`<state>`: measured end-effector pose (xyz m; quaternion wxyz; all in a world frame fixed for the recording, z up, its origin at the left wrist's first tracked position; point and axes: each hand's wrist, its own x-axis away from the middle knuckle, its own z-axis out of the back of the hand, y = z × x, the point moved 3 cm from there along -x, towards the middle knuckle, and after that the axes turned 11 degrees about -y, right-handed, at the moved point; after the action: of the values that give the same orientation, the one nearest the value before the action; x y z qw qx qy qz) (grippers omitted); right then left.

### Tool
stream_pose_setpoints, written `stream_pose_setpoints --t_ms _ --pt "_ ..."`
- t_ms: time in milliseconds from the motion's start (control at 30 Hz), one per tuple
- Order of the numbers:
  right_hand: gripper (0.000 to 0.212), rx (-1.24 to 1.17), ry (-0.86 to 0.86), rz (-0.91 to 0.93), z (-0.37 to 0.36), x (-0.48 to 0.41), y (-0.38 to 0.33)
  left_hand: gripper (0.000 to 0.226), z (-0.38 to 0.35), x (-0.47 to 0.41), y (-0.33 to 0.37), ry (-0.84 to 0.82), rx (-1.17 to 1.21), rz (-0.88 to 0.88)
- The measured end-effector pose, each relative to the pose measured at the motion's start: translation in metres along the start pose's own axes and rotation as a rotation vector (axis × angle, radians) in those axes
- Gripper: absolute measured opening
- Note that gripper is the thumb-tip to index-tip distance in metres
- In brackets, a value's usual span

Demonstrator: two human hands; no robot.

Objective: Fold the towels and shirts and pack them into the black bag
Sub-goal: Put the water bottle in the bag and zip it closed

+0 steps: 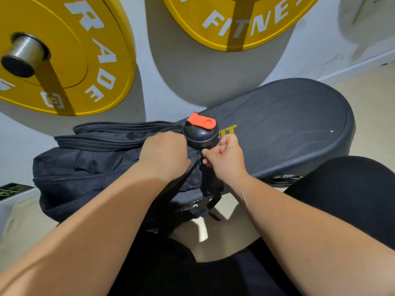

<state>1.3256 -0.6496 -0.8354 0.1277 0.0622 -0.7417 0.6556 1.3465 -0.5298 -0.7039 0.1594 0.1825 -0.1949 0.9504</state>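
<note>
While the person leans over it, the black bag (89, 167) lies on its side in the middle left of the frame, one end on the dark padded bench (288, 129) and the rest hanging out over the pale floor (367, 103). Its zip lines run along the upper edge, and its straps (210, 201) dangle below near the centre.

A black bottle with an orange cap (201, 130) stands upright at the bag's right end, just beside both hands, seemingly tucked in a side pocket, though I cannot tell for certain.

The left hand (164, 155) is pressed down on the bag's fabric at centre frame, fingers curled over and closed on the cloth. The right hand (224, 157), just to the right, has its grip pinched tight between thumb and fingertips on something small at the bag's zip line; it looks like the zip pull, but it is too small to be sure.

Two yellow weight plates with white lettering hang against the light wall, one in the upper left (64, 56) on a metal peg (21, 56), the other at the top centre (235, 20). The person's dark-clothed knee (346, 193) shows at the right edge.
</note>
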Motion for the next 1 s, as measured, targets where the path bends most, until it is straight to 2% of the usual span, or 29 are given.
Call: stream_pose_setpoints --t_ms 100,200,367,567,700,867,1000 --pt "0.045 -0.1 -0.026 -0.019 -0.001 0.0 0.003 0.018 -0.005 -0.009 0.008 0.102 -0.019 -0.01" --pt "0.045 -0.118 -0.051 -0.041 -0.001 -0.001 0.005 0.009 -0.013 -0.015 0.01 0.09 -0.004 -0.008" --pt "0.046 0.01 -0.043 -0.007 0.001 -0.004 0.008 0.007 -0.019 -0.018 -0.001 0.048 0.108 -0.041" --pt "0.046 0.049 -0.037 0.011 0.001 -0.009 0.007 0.012 -0.017 -0.015 -0.009 0.024 0.203 -0.04" --pt "0.048 0.119 -0.018 0.054 -0.003 -0.015 0.0 0.016 -0.006 -0.013 -0.017 0.072 0.236 -0.037" --pt "0.043 0.167 0.012 0.158 -0.016 -0.039 -0.043 0.019 0.029 -0.022 -0.044 0.178 0.268 0.013" --pt "0.041 0.23 -0.051 0.287 -0.032 -0.072 -0.095 0.019 0.06 -0.036 -0.076 0.259 0.315 0.085"
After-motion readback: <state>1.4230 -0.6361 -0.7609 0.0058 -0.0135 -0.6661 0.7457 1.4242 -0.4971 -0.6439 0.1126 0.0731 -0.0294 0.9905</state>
